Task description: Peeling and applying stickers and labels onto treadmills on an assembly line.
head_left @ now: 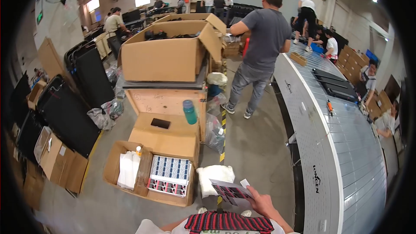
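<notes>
My right hand [261,202] is closed on a few thin printed sheets [232,190], dark with pink and white patches. They are held out to the left, over the floor in front of me. A small white tab [245,183] sticks up beside my fingers. Only a bit of my left forearm [172,225] shows at the lower edge; the left hand is out of sight. Ahead and to the left, an open cardboard box [171,200] holds a stack of printed label sheets [170,171] in blue, white and red. Its left section holds white paper-like strips [128,170] and a small orange-capped bottle [139,150].
A teal bottle [189,112] and black phone [160,123] rest on cardboard behind the box. Beyond stands a large open carton [158,58]. A white bag [215,177] lies on the floor. A slatted conveyor [351,147] runs along the right. A person [264,39] stands ahead.
</notes>
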`<state>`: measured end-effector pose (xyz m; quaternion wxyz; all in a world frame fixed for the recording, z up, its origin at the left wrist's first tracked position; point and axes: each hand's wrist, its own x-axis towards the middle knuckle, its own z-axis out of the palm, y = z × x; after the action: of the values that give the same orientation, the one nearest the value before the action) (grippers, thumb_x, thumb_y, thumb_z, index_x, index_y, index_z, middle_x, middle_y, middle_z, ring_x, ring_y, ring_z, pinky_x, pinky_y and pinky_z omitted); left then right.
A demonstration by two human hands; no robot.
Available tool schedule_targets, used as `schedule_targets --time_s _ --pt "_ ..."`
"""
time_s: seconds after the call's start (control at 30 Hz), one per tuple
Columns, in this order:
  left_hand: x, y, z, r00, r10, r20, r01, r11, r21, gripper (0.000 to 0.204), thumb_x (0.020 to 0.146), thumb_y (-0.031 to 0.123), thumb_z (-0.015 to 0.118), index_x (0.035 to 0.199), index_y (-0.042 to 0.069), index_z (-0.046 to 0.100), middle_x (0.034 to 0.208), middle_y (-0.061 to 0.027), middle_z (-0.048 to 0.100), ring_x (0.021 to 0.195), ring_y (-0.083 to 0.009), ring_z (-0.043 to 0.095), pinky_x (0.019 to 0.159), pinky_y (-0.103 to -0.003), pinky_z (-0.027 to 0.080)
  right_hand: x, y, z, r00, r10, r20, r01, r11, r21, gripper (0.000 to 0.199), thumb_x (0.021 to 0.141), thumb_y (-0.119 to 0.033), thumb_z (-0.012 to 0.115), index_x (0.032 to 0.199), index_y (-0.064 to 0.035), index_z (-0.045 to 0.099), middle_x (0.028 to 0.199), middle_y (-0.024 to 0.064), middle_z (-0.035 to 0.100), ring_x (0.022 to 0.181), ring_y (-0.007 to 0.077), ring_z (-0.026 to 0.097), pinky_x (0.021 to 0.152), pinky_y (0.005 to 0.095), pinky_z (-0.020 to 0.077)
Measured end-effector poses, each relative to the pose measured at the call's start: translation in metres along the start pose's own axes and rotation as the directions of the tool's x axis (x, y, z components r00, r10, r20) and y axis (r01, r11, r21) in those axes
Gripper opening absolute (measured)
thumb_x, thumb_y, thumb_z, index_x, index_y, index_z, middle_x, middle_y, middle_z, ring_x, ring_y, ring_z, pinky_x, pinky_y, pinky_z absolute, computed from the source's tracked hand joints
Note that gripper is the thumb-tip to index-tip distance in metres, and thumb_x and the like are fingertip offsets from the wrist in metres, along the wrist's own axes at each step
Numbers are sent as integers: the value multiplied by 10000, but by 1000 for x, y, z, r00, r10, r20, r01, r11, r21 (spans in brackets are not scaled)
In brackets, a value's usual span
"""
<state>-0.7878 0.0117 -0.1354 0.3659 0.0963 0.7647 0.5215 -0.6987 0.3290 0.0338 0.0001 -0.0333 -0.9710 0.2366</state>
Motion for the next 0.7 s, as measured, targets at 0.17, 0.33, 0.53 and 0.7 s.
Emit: schedule_targets --time_s 0.17,0.33,0.53,0.7 --pt "47 18 34 911 -318 262 169 869 465 492 746 429 606 1046 39 582 834 -120 620 766 -197 569 769 -306 439 -17 45 -24 986 94 -141 -93 996 14 547 717 -201 637 1207 -219 395 667 156 593 581 366 563 528 429 452" --pt "89 155 66 939 336 79 -311 724 615 685 632 436 705 1132 21 488 968 -171 587 899 -290 572 783 -334 452 -64 106 -49 960 153 -236 -149 988 36 551 715 -154 620 1214 -227 396 664 141 590 570 342 566 503 421 443" --pt "104 254 197 522 519 677 -847 405 343 662 646 347 700 1183 60 442 1236 -163 427 1138 -318 408 941 -368 350 -118 136 -70 968 83 -237 -72 996 55 644 640 -52 598 1223 -240 397 627 95 573 559 301 559 470 381 426" --pt "111 263 280 376 384 843 -855 495 156 318 708 181 640 1010 102 581 938 -105 600 845 -282 575 724 -354 465 -169 161 -93 938 247 -244 -244 969 40 669 617 -32 591 1222 -247 402 649 72 588 571 281 568 473 370 433"
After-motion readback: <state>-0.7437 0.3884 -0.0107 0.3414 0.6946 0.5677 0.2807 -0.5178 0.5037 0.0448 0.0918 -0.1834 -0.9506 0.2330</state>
